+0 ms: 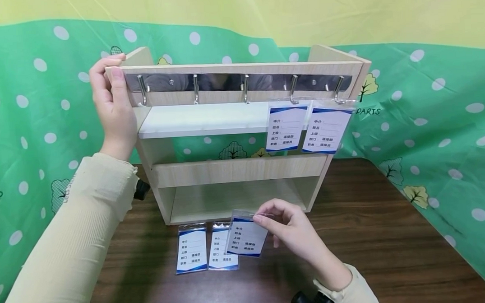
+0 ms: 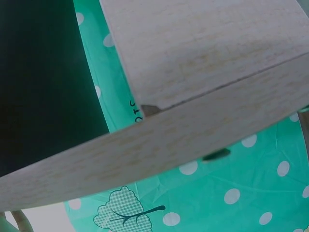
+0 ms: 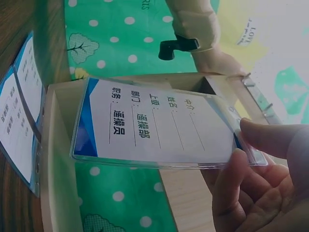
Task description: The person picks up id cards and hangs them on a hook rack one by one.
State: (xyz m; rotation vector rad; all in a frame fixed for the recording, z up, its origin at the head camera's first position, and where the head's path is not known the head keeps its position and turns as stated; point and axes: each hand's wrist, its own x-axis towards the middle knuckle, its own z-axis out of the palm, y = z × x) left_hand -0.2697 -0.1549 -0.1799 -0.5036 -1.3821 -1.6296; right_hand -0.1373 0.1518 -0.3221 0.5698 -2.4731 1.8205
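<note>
Head view: I see right hand at lower centre, thumb and fingers pinching badge by top end; loose badges lie alongside on table. Left hand, upper left, clasps rack. Pick-up looks in hand; next move, I judge, calls for raising badge to bare middle hook, clear of white shelf.

Left wrist view: board edge spans frame; finger state unreadable.

Right wrist view: badge fills centre, lower edge free.
</note>
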